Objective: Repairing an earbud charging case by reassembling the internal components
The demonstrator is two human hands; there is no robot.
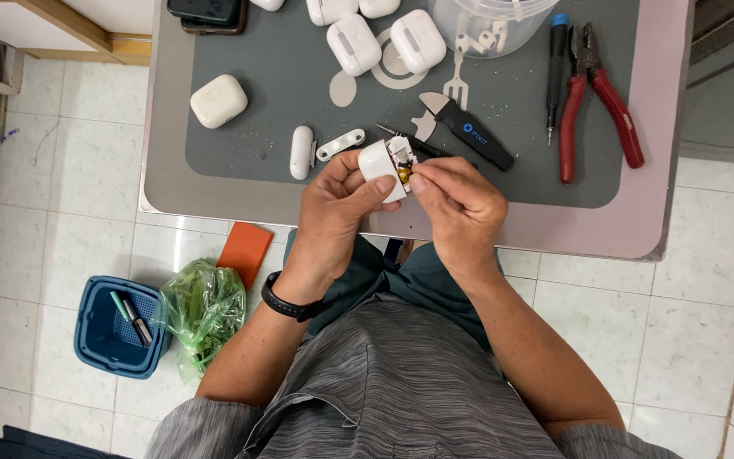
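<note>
Together, both hands [401, 200] around earbud case [381, 161]

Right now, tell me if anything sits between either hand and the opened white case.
Nothing visible does. The left hand already grips the opened white case directly, and the right hand pinches at its exposed innards. The black-handled pry tool and red pliers lie beyond on the grey mat, apart from both hands.

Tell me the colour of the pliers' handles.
Red, in the head view: pliers lying on the grey mat.

Grey mat [299, 102] covers the table [656, 127], bearing pliers [596, 93].
</note>
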